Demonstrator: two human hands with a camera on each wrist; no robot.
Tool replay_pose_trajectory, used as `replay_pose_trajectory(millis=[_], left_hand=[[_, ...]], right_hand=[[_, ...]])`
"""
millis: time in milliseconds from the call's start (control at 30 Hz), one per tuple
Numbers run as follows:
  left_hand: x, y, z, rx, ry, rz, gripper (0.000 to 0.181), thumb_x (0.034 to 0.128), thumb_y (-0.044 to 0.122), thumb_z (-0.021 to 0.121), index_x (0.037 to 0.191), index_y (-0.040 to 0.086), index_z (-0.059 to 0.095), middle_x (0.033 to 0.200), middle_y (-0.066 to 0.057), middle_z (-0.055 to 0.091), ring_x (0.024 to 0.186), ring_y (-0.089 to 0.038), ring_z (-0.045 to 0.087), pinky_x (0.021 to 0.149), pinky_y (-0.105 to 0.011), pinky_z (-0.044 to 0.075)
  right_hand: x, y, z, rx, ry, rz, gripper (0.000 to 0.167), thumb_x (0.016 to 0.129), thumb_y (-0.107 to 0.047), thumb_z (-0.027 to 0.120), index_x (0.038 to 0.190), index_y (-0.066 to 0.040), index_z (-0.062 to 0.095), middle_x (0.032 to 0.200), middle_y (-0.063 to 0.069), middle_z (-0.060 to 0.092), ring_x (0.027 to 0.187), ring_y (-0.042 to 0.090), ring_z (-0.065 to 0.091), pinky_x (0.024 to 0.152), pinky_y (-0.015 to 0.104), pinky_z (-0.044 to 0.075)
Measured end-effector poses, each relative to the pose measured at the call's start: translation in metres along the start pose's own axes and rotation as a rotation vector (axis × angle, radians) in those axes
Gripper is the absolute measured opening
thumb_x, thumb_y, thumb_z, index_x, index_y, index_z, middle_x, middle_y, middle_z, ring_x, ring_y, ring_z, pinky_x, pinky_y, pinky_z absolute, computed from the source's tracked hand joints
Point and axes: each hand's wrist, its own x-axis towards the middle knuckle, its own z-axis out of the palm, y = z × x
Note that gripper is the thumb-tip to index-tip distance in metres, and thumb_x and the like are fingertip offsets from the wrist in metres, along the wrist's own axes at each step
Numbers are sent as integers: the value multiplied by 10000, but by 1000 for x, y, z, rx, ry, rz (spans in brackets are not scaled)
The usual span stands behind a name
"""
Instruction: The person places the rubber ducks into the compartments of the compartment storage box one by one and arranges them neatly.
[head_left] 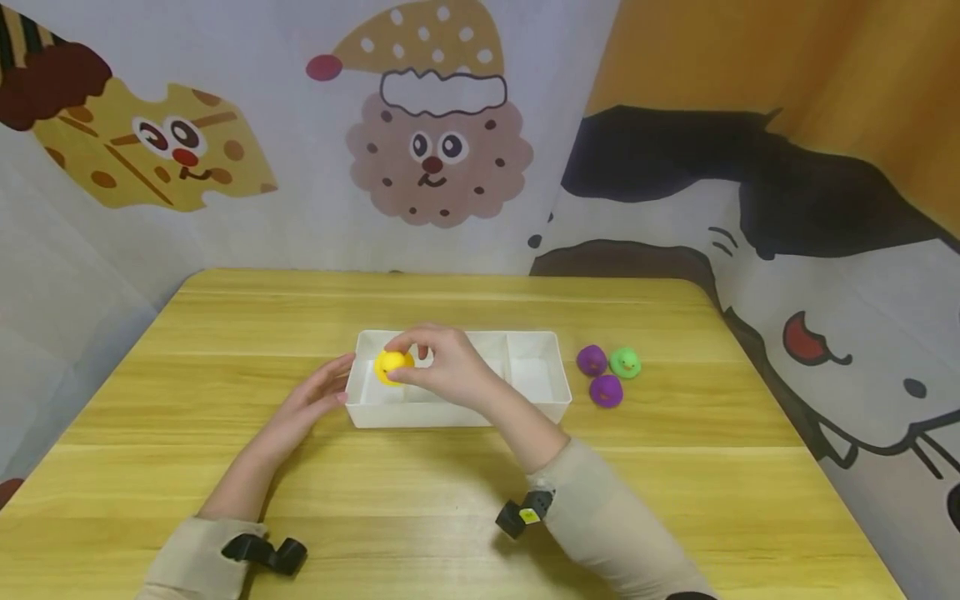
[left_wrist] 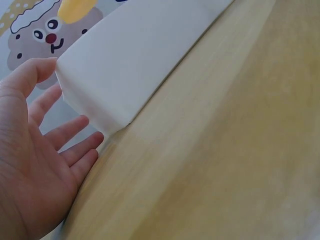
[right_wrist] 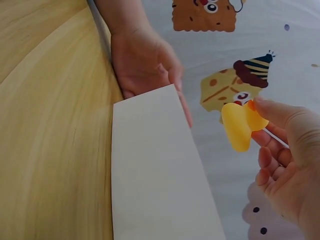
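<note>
My right hand (head_left: 448, 367) pinches a yellow rubber duck (head_left: 392, 367) between thumb and fingers. In the head view the duck is over the left compartment of a white divided box (head_left: 457, 414); the right wrist view shows the duck (right_wrist: 240, 127) higher than the box's rim. My left hand (head_left: 309, 406) is at the box's left end, its fingers spread and extended. In the left wrist view, the fingertips of that hand (left_wrist: 45, 150) touch the end wall of the box (left_wrist: 125, 60).
Right of the box, two purple rubber ducks (head_left: 606, 391) and a green rubber duck (head_left: 626, 362) sit close together on the wooden table (head_left: 420, 517). A cartoon-printed cloth (head_left: 300, 233) hangs behind the table. Each sleeve carries a black wrist camera (head_left: 266, 553).
</note>
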Motion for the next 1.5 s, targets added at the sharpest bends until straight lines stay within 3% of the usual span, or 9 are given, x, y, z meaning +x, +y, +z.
replay_pose_trajectory(millis=[167, 667, 767, 933, 1000, 1133, 1267, 1333, 1500], left_hand=[[-1, -1, 0, -9, -3, 4, 534, 1007, 141, 478, 1503, 87, 287, 1470, -206, 359, 1333, -406, 314, 1010, -634, 252], [0, -1, 0, -10, -6, 8, 532, 1007, 138, 479, 1501, 78, 289, 1474, -205, 354, 1328, -400, 326, 1008, -609, 262], [0, 0, -1, -5, -3, 3, 532, 1005, 138, 483, 1498, 76, 294, 1470, -203, 362, 1326, -396, 334, 1012, -563, 289], [0, -1, -1, -6, -3, 0, 529, 1004, 134, 486, 1496, 76, 299, 1473, -194, 363, 1327, -384, 336, 986, -338, 358], [1, -1, -1, -10, -5, 2, 529, 1004, 130, 486, 1496, 76, 300, 1474, -194, 361, 1327, -385, 335, 973, -310, 357], [0, -1, -1, -14, -7, 8, 530, 1004, 120, 481, 1497, 68, 295, 1471, -205, 361, 1322, -397, 338, 1008, -466, 324], [0, -1, 0, -22, -9, 10, 532, 1002, 114, 479, 1496, 58, 288, 1472, -219, 352, 1323, -414, 329, 1006, -593, 266], [0, 0, 0, -18, -8, 8, 532, 1002, 113, 478, 1495, 54, 287, 1473, -220, 349, 1325, -415, 327, 1013, -554, 287], [0, 1, 0, -16, -4, 8, 533, 1000, 96, 476, 1490, 24, 279, 1482, -231, 331, 1330, -420, 319, 970, -259, 372]], right_hand=[[7, 4, 6, -2, -11, 41, 287, 804, -173, 790, 1079, -133, 718, 931, -103, 630, 827, 138, 496, 635, 248, 419], [21, 25, 21, 69, -6, 169, 282, 805, -164, 788, 1078, -131, 725, 932, -95, 633, 729, 147, 504, 521, 219, 390], [23, 30, 24, 65, -13, 186, 277, 807, -163, 785, 1075, -127, 724, 935, -92, 633, 699, 138, 493, 521, 217, 382], [28, 34, 28, 44, -25, 208, 278, 804, -181, 789, 1072, -139, 727, 941, -90, 645, 738, 131, 510, 603, 231, 418], [29, 36, 29, 40, -34, 217, 274, 802, -189, 792, 1065, -146, 729, 936, -97, 650, 768, 125, 525, 648, 236, 433], [32, 37, 32, 47, -50, 224, 265, 800, -179, 793, 1055, -140, 730, 921, -102, 655, 840, 107, 553, 712, 239, 447], [33, 37, 36, 66, -70, 244, 268, 803, -171, 790, 1062, -144, 725, 923, -107, 650, 825, 125, 553, 694, 250, 458], [33, 39, 37, 63, -83, 259, 269, 806, -177, 787, 1067, -152, 723, 926, -115, 644, 808, 130, 548, 685, 252, 463], [36, 42, 40, 20, -113, 271, 276, 817, -192, 778, 1084, -155, 717, 940, -121, 637, 867, 102, 557, 747, 262, 462]])
